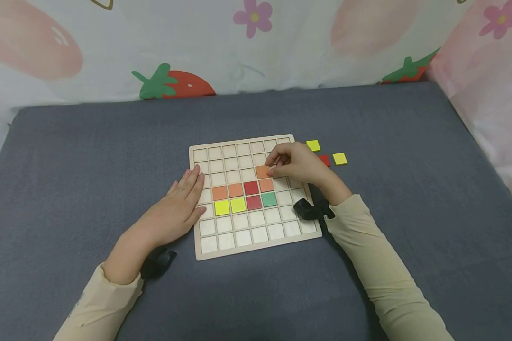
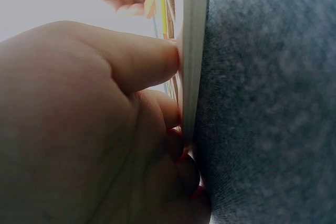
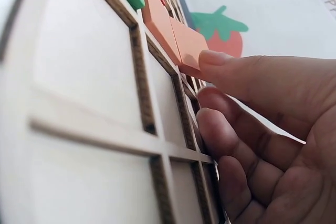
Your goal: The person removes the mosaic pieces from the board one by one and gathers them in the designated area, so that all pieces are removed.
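Note:
A light wooden grid board (image 1: 260, 234) lies slightly turned on the cloth. My left hand (image 1: 177, 208) rests flat on its left edge, fingers extended; in the left wrist view the thumb (image 2: 152, 61) touches the rim. My right hand (image 1: 296, 163) pinches an orange tile (image 1: 262, 171) at its right side, above another orange tile (image 1: 266, 185). The right wrist view shows the thumb (image 3: 220, 61) on that tile's edge. Two more orange tiles (image 1: 219, 192), two red tiles (image 1: 251, 188), two yellow tiles (image 1: 222, 207) and a green tile (image 1: 269, 199) sit in cells.
Right of the board lie two loose yellow tiles (image 1: 340, 158) and a red tile (image 1: 324, 160), partly hidden by my right hand. Dark grey cloth (image 1: 388, 142) covers the table. A printed curtain (image 1: 290, 47) hangs behind it. Black wrist devices (image 1: 309, 209) sit under both wrists.

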Available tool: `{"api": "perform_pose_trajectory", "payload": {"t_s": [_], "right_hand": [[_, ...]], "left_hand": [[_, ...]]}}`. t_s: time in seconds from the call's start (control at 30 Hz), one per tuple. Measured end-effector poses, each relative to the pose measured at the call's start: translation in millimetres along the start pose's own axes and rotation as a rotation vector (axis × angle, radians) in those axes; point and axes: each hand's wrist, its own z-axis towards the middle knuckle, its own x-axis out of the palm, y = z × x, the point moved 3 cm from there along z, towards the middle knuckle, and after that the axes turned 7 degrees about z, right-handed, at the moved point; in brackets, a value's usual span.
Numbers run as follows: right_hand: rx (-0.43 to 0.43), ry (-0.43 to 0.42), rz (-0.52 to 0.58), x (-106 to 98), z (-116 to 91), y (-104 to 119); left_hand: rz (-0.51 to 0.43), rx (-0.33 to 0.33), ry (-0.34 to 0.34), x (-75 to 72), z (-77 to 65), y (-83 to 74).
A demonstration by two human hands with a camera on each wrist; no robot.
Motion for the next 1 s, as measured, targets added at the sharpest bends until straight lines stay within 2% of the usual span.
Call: {"api": "perform_pose_trajectory", "payload": {"t_s": [0.6,1.0], "right_hand": [[-0.034,-0.001,0.135,2.1,-2.2,2.0],[-0.025,-0.014,0.172,0.1,-3.4,0.5]], "left_hand": [[-0.021,0.002,-0.011,-0.1,-1.4,-2.1],[-0.020,-0.005,-0.003,0.2,-1.1,-2.1]]}}
